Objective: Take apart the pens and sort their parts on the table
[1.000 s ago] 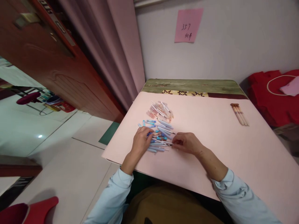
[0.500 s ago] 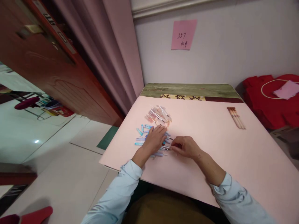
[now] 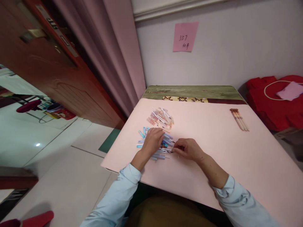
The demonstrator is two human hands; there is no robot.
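Note:
A pile of blue pen parts (image 3: 165,138) lies on the pink sheet (image 3: 208,142), with a pile of pink pen parts (image 3: 161,118) just behind it. My left hand (image 3: 152,142) rests on top of the blue pile, its fingers curled down over the pieces; what they grip is hidden. My right hand (image 3: 188,148) sits at the right edge of the blue pile, closed in a pinch on the tip of a thin pen refill (image 3: 167,149) that points left.
Three assembled tan pens (image 3: 239,119) lie at the far right of the sheet. A wooden table edge (image 3: 191,91) shows behind it. A red bag (image 3: 276,101) sits to the right, a curtain and a door to the left, a pink note on the wall.
My left hand slid forward onto the blue pile, then pulled back a little with its fingers curling. My right hand stayed in place, pinching.

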